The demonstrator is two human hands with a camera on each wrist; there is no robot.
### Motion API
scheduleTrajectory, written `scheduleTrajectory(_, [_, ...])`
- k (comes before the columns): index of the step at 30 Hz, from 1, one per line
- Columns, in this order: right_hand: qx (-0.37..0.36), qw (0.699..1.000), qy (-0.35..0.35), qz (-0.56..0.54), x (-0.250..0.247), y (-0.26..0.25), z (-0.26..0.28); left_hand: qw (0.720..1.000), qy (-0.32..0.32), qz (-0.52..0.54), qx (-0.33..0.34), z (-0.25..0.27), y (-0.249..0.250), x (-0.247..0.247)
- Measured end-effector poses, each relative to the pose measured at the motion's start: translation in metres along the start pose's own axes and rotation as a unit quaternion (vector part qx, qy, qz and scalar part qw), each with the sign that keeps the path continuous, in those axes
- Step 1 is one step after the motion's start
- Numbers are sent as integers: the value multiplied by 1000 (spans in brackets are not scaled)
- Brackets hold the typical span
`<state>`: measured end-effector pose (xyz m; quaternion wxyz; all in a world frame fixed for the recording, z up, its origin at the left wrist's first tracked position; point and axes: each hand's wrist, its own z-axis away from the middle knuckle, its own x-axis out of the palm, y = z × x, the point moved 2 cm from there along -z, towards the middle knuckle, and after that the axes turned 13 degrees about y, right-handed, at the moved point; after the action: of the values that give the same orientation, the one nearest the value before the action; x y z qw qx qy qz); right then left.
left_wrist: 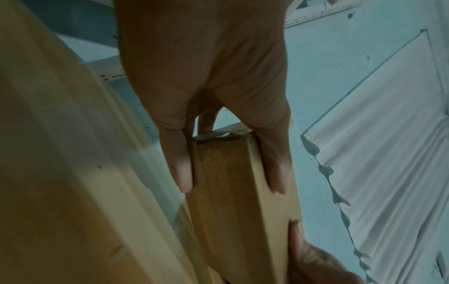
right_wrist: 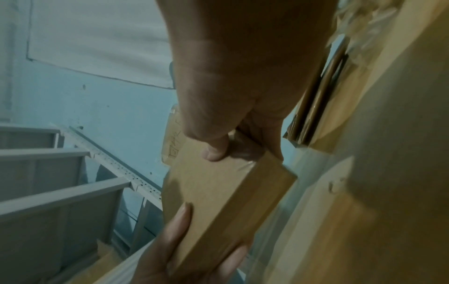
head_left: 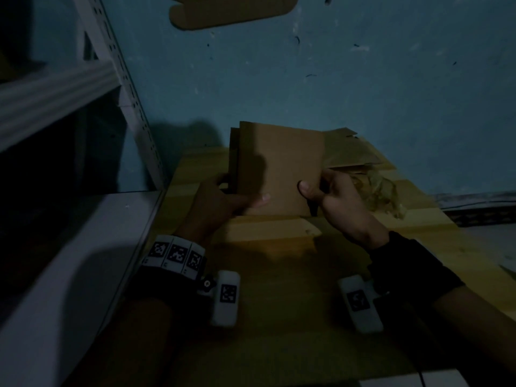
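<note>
A flat brown cardboard box (head_left: pixel 279 169) is held up on edge over the table between both hands. My left hand (head_left: pixel 223 196) grips its left side, thumb on the near face and fingers behind. In the left wrist view the thumb and a finger straddle the box's narrow edge (left_wrist: pixel 230 182). My right hand (head_left: pixel 329 191) pinches the box's right edge, thumb on the front face. The right wrist view shows that thumb pressed on the box (right_wrist: pixel 218 192), with the left hand's fingers at its lower end.
The wooden table (head_left: pixel 418 219) carries flat cardboard sheets (head_left: pixel 349 152) at the back and crumpled clear plastic (head_left: pixel 382 194) beside my right hand. A cardboard flap (head_left: pixel 273 227) lies under the box. A white metal shelf rack (head_left: pixel 83 88) stands left. A blue wall rises behind.
</note>
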<state>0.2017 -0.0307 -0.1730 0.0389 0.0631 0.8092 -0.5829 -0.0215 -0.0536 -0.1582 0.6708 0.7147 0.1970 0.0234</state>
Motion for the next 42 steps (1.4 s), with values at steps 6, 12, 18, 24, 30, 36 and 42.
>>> scheduleTrajectory(6, [-5, 1000, -28, 10, -4, 3, -1, 1000, -8, 9, -11, 1, -3, -5])
scheduleTrajectory(12, [-8, 998, -46, 30, -7, -1, -2, 1000, -9, 23, -9, -2, -2, -8])
scheduleTrajectory(18, [6, 998, -61, 17, -9, -3, -1, 999, -10, 38, -3, -3, -2, -9])
scheduleTrajectory(24, [41, 998, -28, 27, 0, -12, 4, 999, -3, 36, 22, -2, 3, -4])
scheduleTrajectory(30, [64, 998, -9, -7, 7, -8, 9, 999, 13, 14, 31, -5, -1, -1])
scheduleTrajectory(36, [96, 995, 5, -24, 9, -7, 7, 999, 13, 34, 15, -6, -4, -6])
scheduleTrajectory(42, [103, 994, 16, -14, 6, -6, 5, 998, 9, 59, 0, -9, -6, -6])
